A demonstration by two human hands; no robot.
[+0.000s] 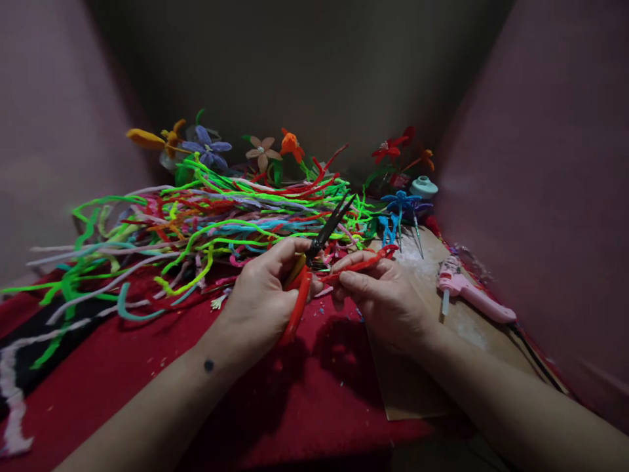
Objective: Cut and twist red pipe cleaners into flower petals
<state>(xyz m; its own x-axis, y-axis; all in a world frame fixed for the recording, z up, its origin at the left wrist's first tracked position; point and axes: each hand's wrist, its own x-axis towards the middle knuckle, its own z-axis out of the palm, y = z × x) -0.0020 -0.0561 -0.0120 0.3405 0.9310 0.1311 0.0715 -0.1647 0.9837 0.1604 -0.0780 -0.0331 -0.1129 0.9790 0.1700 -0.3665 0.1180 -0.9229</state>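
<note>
Gripping red-handled scissors (317,246), the left hand (263,292) is closed around their handles; just right of the scissors, the right hand (381,298) is clamped on a red pipe cleaner (363,263). A slipping wrist could let the scissors nick nearby fingers, though dimness obscures the clearance. No lettering is legible, even on the pink hot-glue gun (472,293) well right of the scissors.

The light on me is dim, seemingly from above and ahead: soft shadows pool on the red cloth-covered surface (314,400) below my left hand (265,295) and right hand (386,298). Beyond them the dark-grey backdrop (304,59) sinks into gloom. My forearms (511,400) stretch wide towards the edges.
</note>
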